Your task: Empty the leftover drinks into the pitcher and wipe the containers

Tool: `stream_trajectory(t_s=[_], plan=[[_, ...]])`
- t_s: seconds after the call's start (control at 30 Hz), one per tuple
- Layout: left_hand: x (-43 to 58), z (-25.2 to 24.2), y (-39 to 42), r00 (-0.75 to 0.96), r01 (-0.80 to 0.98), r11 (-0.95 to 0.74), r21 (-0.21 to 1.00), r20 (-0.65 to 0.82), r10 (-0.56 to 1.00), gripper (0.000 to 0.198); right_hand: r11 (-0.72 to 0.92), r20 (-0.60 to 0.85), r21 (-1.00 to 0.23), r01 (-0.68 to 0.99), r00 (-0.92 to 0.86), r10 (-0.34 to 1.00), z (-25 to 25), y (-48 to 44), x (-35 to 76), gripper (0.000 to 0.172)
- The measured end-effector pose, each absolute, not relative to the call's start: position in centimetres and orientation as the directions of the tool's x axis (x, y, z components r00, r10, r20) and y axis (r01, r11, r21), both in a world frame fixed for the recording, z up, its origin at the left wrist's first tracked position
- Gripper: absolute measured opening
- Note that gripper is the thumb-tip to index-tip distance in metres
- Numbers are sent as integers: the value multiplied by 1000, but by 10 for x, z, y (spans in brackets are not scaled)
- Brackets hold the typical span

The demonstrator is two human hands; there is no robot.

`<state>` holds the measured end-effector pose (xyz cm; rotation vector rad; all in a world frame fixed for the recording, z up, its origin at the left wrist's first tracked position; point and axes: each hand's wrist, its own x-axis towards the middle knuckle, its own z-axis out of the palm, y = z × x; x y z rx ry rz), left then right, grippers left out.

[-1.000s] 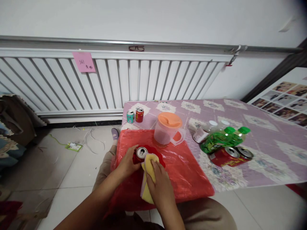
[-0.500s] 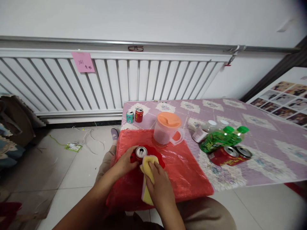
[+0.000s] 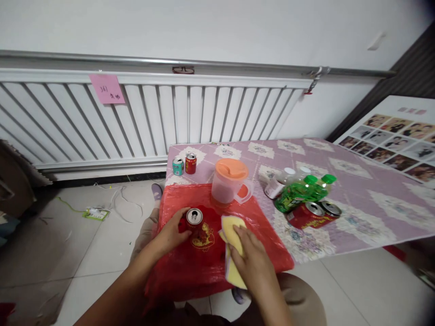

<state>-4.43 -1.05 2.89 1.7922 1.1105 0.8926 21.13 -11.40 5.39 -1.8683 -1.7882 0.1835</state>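
Observation:
My left hand (image 3: 171, 233) is wrapped round an upright red drink can (image 3: 194, 220) with an opened top. The can stands on a red plastic bag (image 3: 204, 262) spread over the near corner of the table. My right hand (image 3: 253, 260) presses a folded yellow cloth (image 3: 233, 249) against the bag, a little to the right of the can and apart from it. A gold print on the bag shows between the can and the cloth.
A clear jug with an orange lid (image 3: 228, 181) stands behind the bag. Green bottles (image 3: 299, 192), clear bottles and two lying red cans (image 3: 312, 213) sit to the right on the purple tablecloth (image 3: 356, 190). Two small cans (image 3: 184, 165) stand at the far left corner. A white radiator (image 3: 152, 117) lines the wall.
My right hand has carried the yellow cloth off the can and to the right. My left hand still holds the can. The view has swung a little to the right.

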Motion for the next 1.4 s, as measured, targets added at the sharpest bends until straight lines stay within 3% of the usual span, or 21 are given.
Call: stream_trajectory(t_s=[0.13, 0.3, 0.4, 0.47, 0.63, 0.83, 1.0, 1.23, 1.4], plan=[[-43, 30, -14, 324, 359, -243, 901, 124, 938, 71, -28, 310, -375, 926, 154, 938, 34, -103, 250, 46], [-36, 29, -18, 252, 409, -185, 893, 84, 964, 82, -144, 183, -267, 953, 197, 963, 2, -100, 264, 54], [-30, 22, -20, 194, 433, -193, 881, 118, 974, 85, -208, 141, -251, 945, 249, 958, -10, -103, 260, 57], [-25, 15, -21, 163, 437, -213, 874, 156, 974, 86, -216, 207, -267, 939, 275, 939, -13, -105, 257, 56], [-14, 2, -19, 74, 424, -203, 883, 190, 979, 85, -134, 434, -386, 913, 308, 847, -9, -107, 251, 53], [-17, 5, -17, 61, 452, -185, 873, 176, 982, 82, 61, 473, -540, 839, 243, 847, 4, -106, 227, 49], [-23, 27, -20, 56, 466, -212, 859, 211, 976, 81, 167, 378, -703, 691, 164, 911, 16, -104, 200, 53], [-18, 51, -32, 250, 383, -242, 891, 152, 956, 87, 71, 136, -882, 466, 108, 985, 34, -89, 158, 86], [-19, 56, -38, 348, 315, -204, 927, 87, 933, 89, 131, 130, -975, 181, -18, 991, 59, -87, 148, 77]])
